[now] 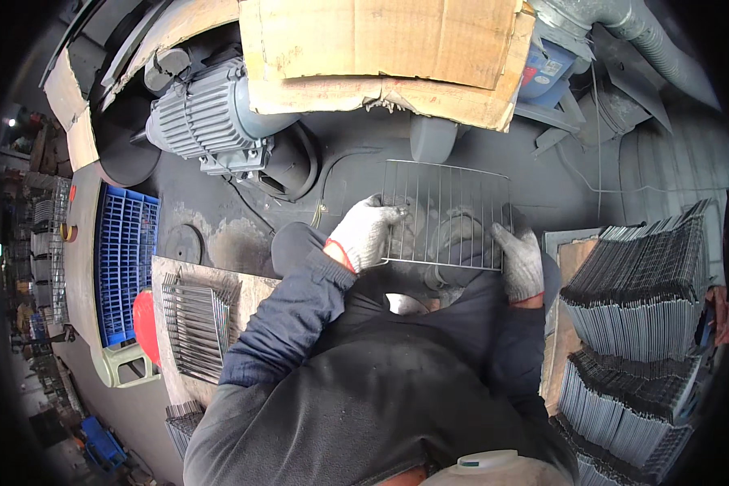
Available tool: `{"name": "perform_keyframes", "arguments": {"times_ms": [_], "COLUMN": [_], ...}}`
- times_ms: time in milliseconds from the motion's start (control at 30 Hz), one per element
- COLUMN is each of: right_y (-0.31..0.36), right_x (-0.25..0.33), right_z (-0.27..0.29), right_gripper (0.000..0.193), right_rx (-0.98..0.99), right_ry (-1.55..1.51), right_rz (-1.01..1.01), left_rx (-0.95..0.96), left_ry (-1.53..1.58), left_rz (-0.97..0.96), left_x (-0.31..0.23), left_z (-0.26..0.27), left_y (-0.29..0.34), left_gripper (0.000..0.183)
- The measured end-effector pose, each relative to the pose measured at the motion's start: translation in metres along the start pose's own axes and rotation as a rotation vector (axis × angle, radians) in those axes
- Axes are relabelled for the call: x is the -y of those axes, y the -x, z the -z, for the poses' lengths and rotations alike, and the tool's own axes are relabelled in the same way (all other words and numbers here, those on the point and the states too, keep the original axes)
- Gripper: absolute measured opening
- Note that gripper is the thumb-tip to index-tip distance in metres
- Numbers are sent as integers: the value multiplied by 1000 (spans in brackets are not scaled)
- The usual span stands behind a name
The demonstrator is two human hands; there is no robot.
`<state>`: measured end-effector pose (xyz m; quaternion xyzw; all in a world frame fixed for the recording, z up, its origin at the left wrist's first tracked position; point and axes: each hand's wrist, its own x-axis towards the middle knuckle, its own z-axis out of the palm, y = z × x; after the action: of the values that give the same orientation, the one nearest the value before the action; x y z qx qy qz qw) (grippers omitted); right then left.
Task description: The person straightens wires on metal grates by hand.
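A rectangular wire rack point(445, 215) with thin parallel bars is held up in front of me, over my lap. My left hand point(366, 232), in a white knit glove with a red cuff edge, grips its left side. On the opposite side, my right hand point(520, 257) closes on the rack's edge; its glove is white with dark, dirty fingertips. Both hands are closed, thumbs toward the rack's middle. Behind the bars, the dark machine and floor show through.
Tall stacks of wire racks point(636, 324) stand at my right. More racks point(196, 328) lie on a board at my left, near a blue plastic crate point(126, 263) and a red round stool point(145, 326). Ahead are a grey electric motor point(198, 113) and cardboard sheets point(381, 44).
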<state>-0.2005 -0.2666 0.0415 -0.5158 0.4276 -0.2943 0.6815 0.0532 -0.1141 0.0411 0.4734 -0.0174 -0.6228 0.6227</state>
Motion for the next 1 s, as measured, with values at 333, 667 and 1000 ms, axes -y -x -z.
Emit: {"name": "perform_keyframes", "arguments": {"times_ms": [333, 667, 1000], "right_y": [-15, -6, 32], "right_x": [2, 14, -31], "right_z": [-47, -2, -138], "right_gripper": [25, 35, 69], "right_rx": [82, -100, 132], "right_ry": [291, 67, 636], "right_rz": [19, -45, 507], "left_rx": [156, 455, -482], "left_ry": [-3, -124, -322], "left_rz": [38, -166, -453], "left_x": [-11, 16, -2], "left_z": [75, 36, 111], "left_y": [-6, -28, 117], "left_gripper": [22, 16, 25]}}
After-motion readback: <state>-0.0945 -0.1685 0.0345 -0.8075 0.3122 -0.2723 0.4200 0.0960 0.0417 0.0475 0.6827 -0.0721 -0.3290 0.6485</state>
